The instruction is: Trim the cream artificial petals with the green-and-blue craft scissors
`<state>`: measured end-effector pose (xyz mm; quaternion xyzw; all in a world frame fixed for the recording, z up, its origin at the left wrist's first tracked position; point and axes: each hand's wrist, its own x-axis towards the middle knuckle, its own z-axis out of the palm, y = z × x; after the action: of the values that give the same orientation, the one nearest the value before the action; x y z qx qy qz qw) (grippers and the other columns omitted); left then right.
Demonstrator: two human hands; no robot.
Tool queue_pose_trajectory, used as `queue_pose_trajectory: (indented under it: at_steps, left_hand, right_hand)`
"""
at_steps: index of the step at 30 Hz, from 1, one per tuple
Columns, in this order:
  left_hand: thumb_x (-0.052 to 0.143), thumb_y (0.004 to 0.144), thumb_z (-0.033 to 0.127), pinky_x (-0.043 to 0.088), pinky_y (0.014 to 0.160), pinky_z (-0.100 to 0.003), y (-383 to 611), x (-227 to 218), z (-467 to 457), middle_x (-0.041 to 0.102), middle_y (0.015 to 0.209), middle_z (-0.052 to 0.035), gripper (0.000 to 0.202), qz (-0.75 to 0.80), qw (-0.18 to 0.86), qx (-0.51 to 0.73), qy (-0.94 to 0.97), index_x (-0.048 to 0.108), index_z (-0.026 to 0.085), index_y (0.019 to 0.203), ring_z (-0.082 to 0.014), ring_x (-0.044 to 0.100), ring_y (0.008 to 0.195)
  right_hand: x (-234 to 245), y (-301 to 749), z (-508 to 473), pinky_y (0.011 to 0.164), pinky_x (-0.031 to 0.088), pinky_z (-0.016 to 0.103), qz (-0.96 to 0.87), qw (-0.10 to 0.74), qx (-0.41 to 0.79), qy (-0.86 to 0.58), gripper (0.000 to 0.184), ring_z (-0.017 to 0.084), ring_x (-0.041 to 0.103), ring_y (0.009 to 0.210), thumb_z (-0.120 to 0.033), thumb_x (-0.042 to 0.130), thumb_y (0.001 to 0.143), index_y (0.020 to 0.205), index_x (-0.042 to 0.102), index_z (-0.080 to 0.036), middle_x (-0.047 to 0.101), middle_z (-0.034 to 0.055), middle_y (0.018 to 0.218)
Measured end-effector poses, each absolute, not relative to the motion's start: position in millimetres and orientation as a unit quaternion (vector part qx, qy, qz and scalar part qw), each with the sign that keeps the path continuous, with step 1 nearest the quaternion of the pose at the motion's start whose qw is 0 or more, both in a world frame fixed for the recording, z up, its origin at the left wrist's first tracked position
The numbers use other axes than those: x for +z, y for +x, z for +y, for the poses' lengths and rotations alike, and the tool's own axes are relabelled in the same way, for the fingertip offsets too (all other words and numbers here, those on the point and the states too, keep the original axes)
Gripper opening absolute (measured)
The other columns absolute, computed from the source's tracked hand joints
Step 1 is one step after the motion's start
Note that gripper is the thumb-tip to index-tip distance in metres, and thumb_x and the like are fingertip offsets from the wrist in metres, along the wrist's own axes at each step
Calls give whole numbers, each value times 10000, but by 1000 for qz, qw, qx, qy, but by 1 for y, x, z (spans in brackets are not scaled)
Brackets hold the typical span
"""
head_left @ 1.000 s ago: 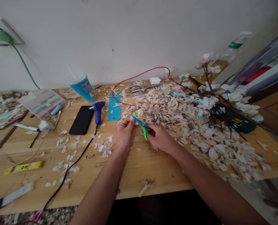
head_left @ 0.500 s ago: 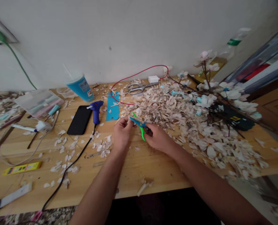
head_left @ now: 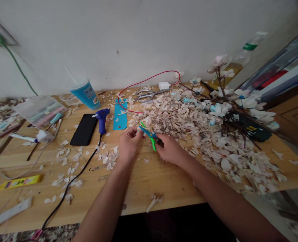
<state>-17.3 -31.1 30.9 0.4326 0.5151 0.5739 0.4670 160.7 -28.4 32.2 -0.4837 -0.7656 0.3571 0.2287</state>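
My right hand (head_left: 168,148) is closed round the handles of a pair of blue and green scissors (head_left: 151,135), over the middle of the wooden table. Their blades stand apart and point up and left towards my left hand (head_left: 130,144). That hand is pinched, thumb against fingers, on a small pale petal (head_left: 139,129) that is mostly hidden by the fingertips. The blue blade lies right beside the petal; whether it touches cannot be made out. Just behind both hands spreads a heap of dried, cream-coloured petals (head_left: 179,112).
Left of my hands lie a blue glue gun (head_left: 102,121), a black phone (head_left: 84,129) and a blue cup (head_left: 85,94). Metal scissors (head_left: 147,96) and a blue strip (head_left: 120,117) lie behind. Flowering branches (head_left: 224,101) stand right. The gun's black cord (head_left: 73,181) crosses the table.
The blue blade has tilted in my right hand and looks narrower now. Both hands stay almost in place, and the whole view has shifted very slightly.
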Motion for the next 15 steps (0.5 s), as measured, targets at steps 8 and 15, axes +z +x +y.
queue_pose_trajectory:
  at_steps: [8, 15]
  left_hand:
    - [746, 737, 372, 433, 593, -230, -21, 41, -31, 650, 627, 5, 211, 526, 460, 546, 462, 696, 167, 731, -115, 561, 582]
    - [812, 673, 365, 466, 644, -223, -17, 41, -31, 640, 666, 8, 242, 474, 544, 577, 383, 677, 167, 709, -100, 566, 613]
  right_hand:
    - [32, 161, -28, 590, 347, 257, -766, 228, 334, -499, 59, 137, 505, 627, -211, 572, 834, 780, 549, -206, 589, 3, 711]
    - [32, 158, -28, 607, 352, 265, -768, 245, 315, -501, 55, 146, 507, 652, -188, 566, 827, 775, 553, -200, 584, 14, 738]
